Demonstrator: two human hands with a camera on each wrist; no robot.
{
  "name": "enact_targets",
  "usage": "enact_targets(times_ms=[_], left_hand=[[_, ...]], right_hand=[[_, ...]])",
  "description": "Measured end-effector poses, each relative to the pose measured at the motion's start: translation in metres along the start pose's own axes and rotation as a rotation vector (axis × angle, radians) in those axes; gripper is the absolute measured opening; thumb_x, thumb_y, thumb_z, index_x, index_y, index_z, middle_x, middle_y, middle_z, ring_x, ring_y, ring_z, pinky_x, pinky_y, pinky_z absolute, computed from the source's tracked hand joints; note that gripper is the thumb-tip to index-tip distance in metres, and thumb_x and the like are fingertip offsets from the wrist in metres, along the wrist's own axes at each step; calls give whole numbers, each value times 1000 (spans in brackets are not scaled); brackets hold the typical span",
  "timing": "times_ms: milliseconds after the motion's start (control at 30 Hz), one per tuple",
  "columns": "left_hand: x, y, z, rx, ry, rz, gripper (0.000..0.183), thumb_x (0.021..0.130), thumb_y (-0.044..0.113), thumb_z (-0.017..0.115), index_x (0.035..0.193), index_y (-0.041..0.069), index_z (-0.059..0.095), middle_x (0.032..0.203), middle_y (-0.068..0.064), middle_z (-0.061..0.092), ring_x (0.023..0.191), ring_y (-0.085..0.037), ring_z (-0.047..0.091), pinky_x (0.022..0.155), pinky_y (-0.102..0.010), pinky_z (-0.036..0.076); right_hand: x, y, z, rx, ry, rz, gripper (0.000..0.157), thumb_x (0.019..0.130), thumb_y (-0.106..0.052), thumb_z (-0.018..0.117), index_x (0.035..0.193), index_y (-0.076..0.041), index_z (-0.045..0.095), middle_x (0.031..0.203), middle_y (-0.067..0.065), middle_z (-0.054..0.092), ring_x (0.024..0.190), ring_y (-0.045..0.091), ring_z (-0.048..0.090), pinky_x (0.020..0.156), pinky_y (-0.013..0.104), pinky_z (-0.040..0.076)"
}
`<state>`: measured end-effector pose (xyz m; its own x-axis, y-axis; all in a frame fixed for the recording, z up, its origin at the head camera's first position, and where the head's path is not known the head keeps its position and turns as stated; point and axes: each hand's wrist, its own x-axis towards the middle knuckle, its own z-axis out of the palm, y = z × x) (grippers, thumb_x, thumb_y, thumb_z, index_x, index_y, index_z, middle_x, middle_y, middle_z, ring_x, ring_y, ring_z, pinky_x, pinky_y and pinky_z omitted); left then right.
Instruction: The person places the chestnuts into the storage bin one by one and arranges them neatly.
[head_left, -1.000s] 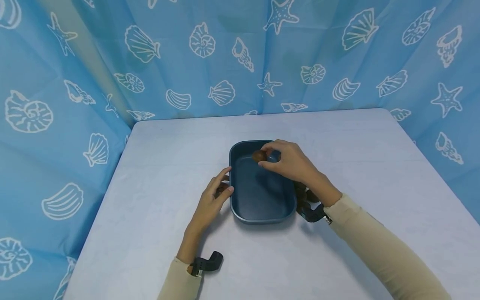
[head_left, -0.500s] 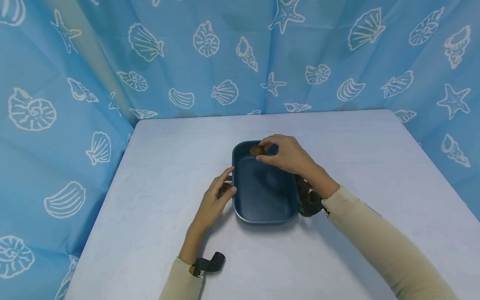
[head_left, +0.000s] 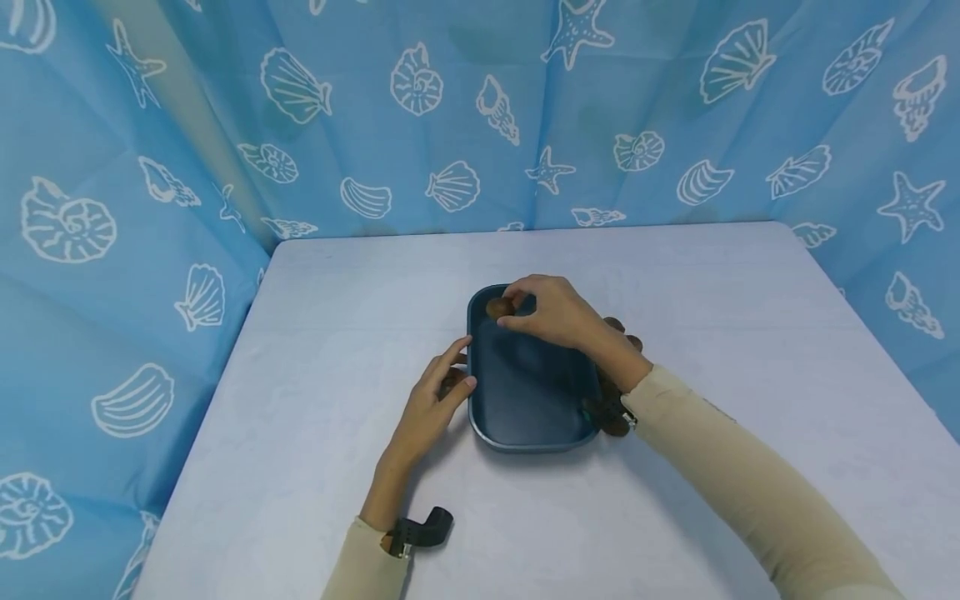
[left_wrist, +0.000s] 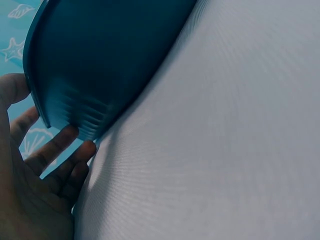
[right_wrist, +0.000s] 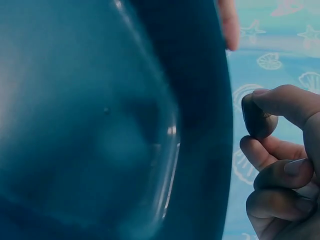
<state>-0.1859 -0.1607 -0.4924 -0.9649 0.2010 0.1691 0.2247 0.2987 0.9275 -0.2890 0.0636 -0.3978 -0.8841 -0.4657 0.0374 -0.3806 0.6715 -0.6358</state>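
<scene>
In the head view, a dark blue rectangular tray (head_left: 528, 400) sits mid-table. My right hand (head_left: 555, 312) is over its far part and pinches a small brown rounded thing (head_left: 498, 308) between thumb and fingers. Up close in the right wrist view, that brown thing (right_wrist: 259, 120) is smooth and domed, like a chestnut or mushroom cap; its exact kind is unclear. My left hand (head_left: 427, 404) rests its fingertips against the tray's left side. The left wrist view shows these fingers (left_wrist: 52, 150) spread along the ribbed outer wall.
Several similar brown things (head_left: 617, 427) lie along the tray's right side, partly hidden under my right forearm. A white cloth (head_left: 330, 333) covers the table. Blue curtains (head_left: 442, 108) with shell prints hang behind and at the sides.
My right hand has shifted left with the brown thing, within the tray's far end. More brown things show to the tray's right. My left hand keeps its place at the tray's side.
</scene>
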Motion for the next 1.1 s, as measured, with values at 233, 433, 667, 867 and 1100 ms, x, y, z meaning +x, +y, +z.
enact_targets(times_ms=[233,433,667,867,1100], left_hand=[[1,-1,-2,31,1,6,54,102,39,56,154,37,38,134,-1,52,113,-19,56,98,-43,46],[-1,-1,-1,19,3,-3,54,103,38,56,154,37,38,134,-1,52,112,-19,56,97,-44,46],[-1,-2,2,17,-11,-8,56,102,41,56,155,35,37,134,2,51,111,-17,55,95,-42,47],[0,1,-1,17,0,3,56,103,39,56,155,32,38,134,1,51,113,-18,55,97,-44,46],[0,-1,-1,32,-8,-2,54,102,38,57,154,37,38,135,0,51,112,-17,56,96,-43,46]], right_hand=[[12,7,13,-57,-35,27,43,89,-32,76,124,-7,67,112,10,65,109,27,60,92,48,49],[21,17,29,-109,-54,47,46,90,-34,75,125,-6,66,113,10,67,105,25,63,89,45,51],[21,23,37,-132,-30,82,47,90,-32,75,128,-6,65,114,10,66,100,24,63,84,44,53],[24,23,39,-169,-32,88,48,90,-31,76,129,-6,65,118,11,65,98,24,64,82,44,54],[22,14,36,-210,-31,99,56,91,-38,74,135,-7,61,123,10,64,107,26,63,87,47,52]])
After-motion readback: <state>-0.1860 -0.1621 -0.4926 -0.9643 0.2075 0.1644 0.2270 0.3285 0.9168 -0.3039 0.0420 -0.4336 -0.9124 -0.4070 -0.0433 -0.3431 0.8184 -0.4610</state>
